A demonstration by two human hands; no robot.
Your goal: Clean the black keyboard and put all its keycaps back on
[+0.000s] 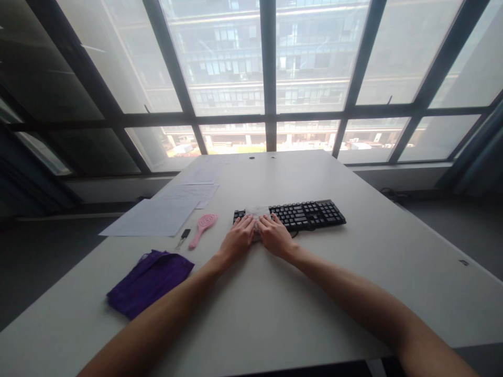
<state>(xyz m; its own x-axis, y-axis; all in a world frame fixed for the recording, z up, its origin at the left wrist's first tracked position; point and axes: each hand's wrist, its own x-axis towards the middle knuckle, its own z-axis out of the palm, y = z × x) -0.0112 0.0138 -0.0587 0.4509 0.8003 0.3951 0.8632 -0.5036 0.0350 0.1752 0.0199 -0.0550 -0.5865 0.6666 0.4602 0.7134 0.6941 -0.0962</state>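
Observation:
A black keyboard lies across the middle of the white table, its left part covered by a thin whitish sheet that looks like a tissue or a piece of plastic film. My left hand rests with its fingers stretched out over the left end of the keyboard, touching the sheet's edge. Beside it, almost meeting it, my right hand lies with fingers extended on the sheet and the keys. Both hands hide part of the keyboard's near edge. A bit of black cable shows by the right wrist.
Left of my hands lie a pink hairbrush, a small black item with a light strap and a folded purple cloth. White paper sheets spread along the table's left edge. Large windows stand beyond the table.

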